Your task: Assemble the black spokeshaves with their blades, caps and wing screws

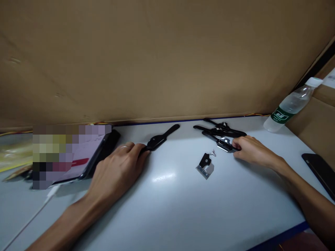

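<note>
My left hand (119, 167), a ring on one finger, is closed on one handle of a black spokeshave (156, 141). Its smooth side faces up, and its other handle points away to the right. Across the table, my right hand (250, 148) pinches the handle end of another spokeshave (222, 143), whose shiny blade shows. Right behind that one lie more black spokeshaves (218, 131), close together and overlapping. Between my hands rest a loose black cap piece (205, 160), a flat metal blade (205, 171) partly under it, and small silver screws (213, 152).
A tablet (95, 157), partly blurred out, leans at the left with a white cable (31, 219). A water bottle (284, 109) stands at the back right, and a black phone (319, 172) lies at the right edge. A cardboard wall (167, 62) closes off the back of the white table (167, 212).
</note>
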`<state>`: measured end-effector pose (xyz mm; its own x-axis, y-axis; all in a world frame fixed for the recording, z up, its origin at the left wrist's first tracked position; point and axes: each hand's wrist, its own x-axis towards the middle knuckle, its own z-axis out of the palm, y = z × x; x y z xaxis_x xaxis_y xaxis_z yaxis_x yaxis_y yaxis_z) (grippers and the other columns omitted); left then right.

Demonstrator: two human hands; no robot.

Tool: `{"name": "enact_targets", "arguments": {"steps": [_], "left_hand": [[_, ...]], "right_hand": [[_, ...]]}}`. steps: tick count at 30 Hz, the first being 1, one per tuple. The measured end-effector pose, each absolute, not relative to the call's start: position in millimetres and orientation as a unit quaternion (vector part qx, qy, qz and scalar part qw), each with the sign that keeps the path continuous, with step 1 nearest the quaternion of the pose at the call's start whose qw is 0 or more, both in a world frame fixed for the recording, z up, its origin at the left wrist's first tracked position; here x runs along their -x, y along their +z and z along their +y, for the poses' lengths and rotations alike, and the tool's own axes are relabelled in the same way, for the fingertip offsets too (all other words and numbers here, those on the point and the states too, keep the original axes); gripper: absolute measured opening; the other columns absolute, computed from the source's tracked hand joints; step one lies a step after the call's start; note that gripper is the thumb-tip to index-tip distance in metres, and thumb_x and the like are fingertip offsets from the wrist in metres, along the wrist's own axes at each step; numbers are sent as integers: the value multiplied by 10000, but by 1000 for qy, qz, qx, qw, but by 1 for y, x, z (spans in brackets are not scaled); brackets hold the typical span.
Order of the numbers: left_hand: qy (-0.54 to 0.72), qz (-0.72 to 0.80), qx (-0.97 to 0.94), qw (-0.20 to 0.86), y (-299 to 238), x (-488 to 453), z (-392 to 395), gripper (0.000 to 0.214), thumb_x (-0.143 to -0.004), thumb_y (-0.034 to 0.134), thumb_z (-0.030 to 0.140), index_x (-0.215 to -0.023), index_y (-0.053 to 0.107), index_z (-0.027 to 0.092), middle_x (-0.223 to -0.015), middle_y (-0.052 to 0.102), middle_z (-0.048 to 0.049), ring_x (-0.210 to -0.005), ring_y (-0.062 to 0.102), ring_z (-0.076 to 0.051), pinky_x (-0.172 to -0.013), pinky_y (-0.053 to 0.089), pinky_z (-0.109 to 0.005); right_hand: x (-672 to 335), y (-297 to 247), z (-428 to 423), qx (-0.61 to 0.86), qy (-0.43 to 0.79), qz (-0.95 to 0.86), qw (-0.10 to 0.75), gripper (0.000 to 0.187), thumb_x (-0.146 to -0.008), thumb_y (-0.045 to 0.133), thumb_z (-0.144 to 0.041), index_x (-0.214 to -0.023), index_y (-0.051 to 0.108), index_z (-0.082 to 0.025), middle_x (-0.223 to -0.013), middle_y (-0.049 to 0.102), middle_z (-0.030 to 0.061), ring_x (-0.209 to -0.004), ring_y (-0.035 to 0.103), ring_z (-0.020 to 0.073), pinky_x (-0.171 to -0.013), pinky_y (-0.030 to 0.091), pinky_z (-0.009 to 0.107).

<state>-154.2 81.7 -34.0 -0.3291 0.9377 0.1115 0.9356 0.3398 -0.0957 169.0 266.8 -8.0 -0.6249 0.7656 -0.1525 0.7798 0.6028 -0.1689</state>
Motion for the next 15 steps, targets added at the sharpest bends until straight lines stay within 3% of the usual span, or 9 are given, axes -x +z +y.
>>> {"name": "enact_targets", "arguments": {"steps": [4,10,13,15], "left_hand": [[-26,-791,603,96,-35,157,82,382,-1027,306,340,-1145,632,180,-1025,647,-154,-959,637,-331,-586,426,-346],[-80,-750,637,163,-36,153,81,387,-1011,341,297,-1197,633,122,-1017,643,-202,-933,583,-354,-733,488,-476],[-130,-722,650,197,-33,140,76,378,-1024,368,267,-1334,535,129,-1139,612,-196,-978,567,-319,-774,491,-456],[-213,-645,701,218,-30,125,71,332,-1025,407,217,-1322,515,115,-1139,593,-177,-983,556,-290,-795,483,-428]], "right_hand": [[-169,-6,268,-413,-129,901,24,162,-692,575,-156,-611,450,-219,-599,511,-7,-597,430,158,-564,245,298],[-164,4,260,-379,-153,912,-16,165,-688,567,-131,-637,440,-223,-611,474,-40,-577,381,139,-553,256,276],[-160,10,244,-346,-167,923,-23,134,-706,574,-127,-690,487,-227,-625,476,-53,-587,393,131,-560,266,266],[-157,12,229,-306,-195,932,-8,138,-698,572,-110,-703,498,-227,-611,457,-64,-578,384,121,-556,263,260]]}}
